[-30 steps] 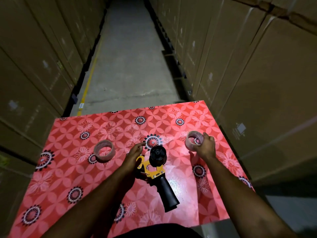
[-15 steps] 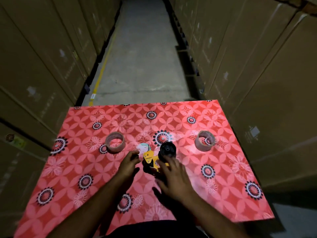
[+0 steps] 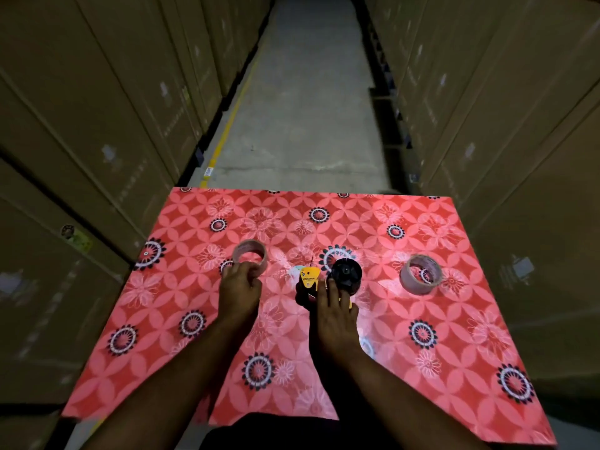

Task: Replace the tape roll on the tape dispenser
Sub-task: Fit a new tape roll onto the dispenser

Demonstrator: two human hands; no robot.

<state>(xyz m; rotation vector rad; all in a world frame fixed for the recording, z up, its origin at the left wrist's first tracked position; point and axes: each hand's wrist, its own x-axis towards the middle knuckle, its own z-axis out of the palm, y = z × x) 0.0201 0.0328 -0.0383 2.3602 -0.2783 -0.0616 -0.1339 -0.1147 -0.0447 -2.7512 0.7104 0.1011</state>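
Where the red patterned table (image 3: pixel 454 336) meets the aisle floor (image 3: pixel 308 125), cardboard stacks (image 3: pixel 97 125) close in on both sides. The tape dispenser (image 3: pixel 328 280) lies mid-table, the right hand (image 3: pixel 336 316) laid over it, grip uncertain. The left hand (image 3: pixel 239 292) pinches the left tape roll (image 3: pixel 250 258). The right tape roll (image 3: pixel 421 274) stands apart, bare surface around it.

Left hand (image 3: pixel 239 292) fingers seemingly curled; right hand (image 3: pixel 334 315) flat.
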